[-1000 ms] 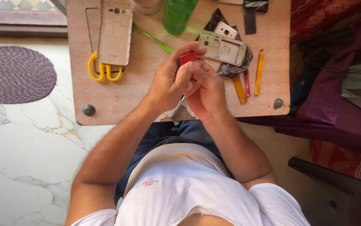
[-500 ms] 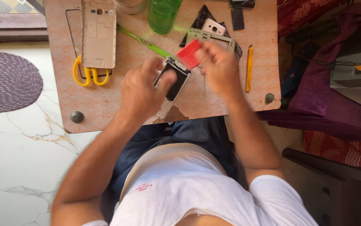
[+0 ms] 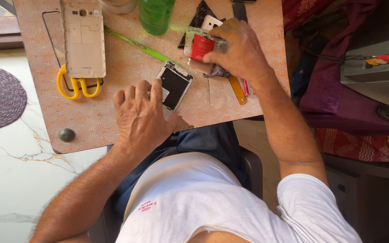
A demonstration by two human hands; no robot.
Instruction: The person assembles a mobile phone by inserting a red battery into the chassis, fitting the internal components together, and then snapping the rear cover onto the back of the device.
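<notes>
Since a moment ago the right hand (image 3: 241, 51) has carried the red battery (image 3: 201, 47) away to the stripped phone body (image 3: 199, 50) at the counter's (image 3: 113, 121) far side, fingers closed round both — the left hand (image 3: 140, 117) now lies flat, fingers spread, touching the opened phone (image 3: 174, 85) beside the green toothbrush (image 3: 138, 46).

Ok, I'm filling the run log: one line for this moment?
left hand: flat on opened phone | right hand: gripping phone frame with red part | table: yellow scissors, green bottle
</notes>
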